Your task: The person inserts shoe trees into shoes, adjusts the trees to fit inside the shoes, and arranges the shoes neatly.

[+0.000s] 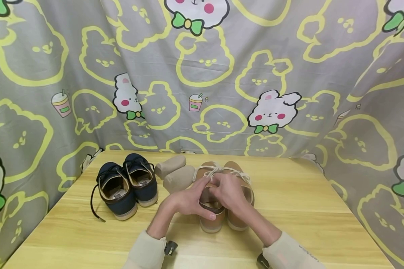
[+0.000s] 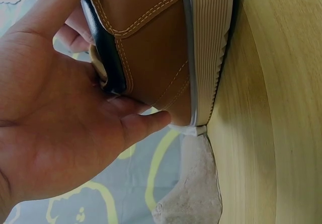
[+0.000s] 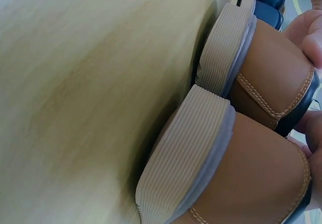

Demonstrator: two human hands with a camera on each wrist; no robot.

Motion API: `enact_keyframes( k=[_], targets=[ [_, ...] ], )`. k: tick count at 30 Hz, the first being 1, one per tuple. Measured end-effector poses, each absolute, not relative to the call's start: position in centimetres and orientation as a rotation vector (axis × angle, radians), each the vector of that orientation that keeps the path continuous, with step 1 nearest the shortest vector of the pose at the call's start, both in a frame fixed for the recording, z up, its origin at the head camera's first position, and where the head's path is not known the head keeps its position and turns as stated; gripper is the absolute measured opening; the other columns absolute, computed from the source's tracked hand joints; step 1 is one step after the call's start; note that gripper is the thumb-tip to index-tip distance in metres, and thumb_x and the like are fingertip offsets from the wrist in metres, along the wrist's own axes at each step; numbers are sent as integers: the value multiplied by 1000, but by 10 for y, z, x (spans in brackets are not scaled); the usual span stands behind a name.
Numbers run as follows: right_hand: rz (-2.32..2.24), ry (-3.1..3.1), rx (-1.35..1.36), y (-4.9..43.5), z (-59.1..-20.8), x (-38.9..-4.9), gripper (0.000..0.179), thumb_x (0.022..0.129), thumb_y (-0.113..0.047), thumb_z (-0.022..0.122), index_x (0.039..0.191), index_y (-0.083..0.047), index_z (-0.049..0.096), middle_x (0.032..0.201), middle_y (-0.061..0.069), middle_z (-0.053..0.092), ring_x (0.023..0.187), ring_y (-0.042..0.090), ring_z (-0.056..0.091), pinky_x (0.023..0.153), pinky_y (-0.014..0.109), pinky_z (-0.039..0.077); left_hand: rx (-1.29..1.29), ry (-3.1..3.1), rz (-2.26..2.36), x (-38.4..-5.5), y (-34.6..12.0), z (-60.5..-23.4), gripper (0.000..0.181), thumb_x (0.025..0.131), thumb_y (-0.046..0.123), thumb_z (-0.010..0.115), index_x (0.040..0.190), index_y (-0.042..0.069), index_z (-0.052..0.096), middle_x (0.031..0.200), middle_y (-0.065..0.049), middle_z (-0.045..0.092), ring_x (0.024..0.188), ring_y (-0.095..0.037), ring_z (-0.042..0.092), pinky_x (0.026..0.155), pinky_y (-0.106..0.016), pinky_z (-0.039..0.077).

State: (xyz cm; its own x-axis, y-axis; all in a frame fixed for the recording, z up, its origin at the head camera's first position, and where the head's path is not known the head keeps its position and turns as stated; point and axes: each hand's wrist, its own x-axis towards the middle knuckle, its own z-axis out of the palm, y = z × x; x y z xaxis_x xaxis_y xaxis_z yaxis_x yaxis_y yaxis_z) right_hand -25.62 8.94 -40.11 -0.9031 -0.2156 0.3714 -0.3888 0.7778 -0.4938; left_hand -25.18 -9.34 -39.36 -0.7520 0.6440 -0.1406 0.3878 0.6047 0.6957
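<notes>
A pair of brown lace-up shoes with pale laces stands side by side on the table, toes pointing away. My left hand (image 1: 188, 200) spans the opening of the left brown shoe (image 1: 211, 225), thumb at the heel collar and fingers toward the laces. In the left wrist view, its fingers touch the shoe's brown side (image 2: 156, 53). My right hand (image 1: 230, 192) has curled fingers at the tongue of that same shoe; what the fingertips pinch is hidden. Under the right wrist stands the right brown shoe (image 1: 237, 224), partly covered by that hand and forearm.
Left of the brown shoes lie two beige, rounded lumps (image 1: 178, 179), like shoe stuffing. Farther left stands a pair of navy shoes (image 1: 121, 203), one black lace trailing onto the wooden table (image 1: 309, 216). A patterned grey curtain (image 1: 219, 93) hangs behind.
</notes>
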Motion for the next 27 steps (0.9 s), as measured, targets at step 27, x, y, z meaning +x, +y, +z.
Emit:
enact_keyframes(
  k=[27],
  targets=[
    [781,-2643,503,87,-402,-261,19,75,-9,82,70,-18,66,65,-7,62,61,11,51,60,28,46,812,2456,958,-252,-91,-391,116,79,39,86,162,5,12,168,-19,11,156,-32,17,122,-51,27]
  ],
)
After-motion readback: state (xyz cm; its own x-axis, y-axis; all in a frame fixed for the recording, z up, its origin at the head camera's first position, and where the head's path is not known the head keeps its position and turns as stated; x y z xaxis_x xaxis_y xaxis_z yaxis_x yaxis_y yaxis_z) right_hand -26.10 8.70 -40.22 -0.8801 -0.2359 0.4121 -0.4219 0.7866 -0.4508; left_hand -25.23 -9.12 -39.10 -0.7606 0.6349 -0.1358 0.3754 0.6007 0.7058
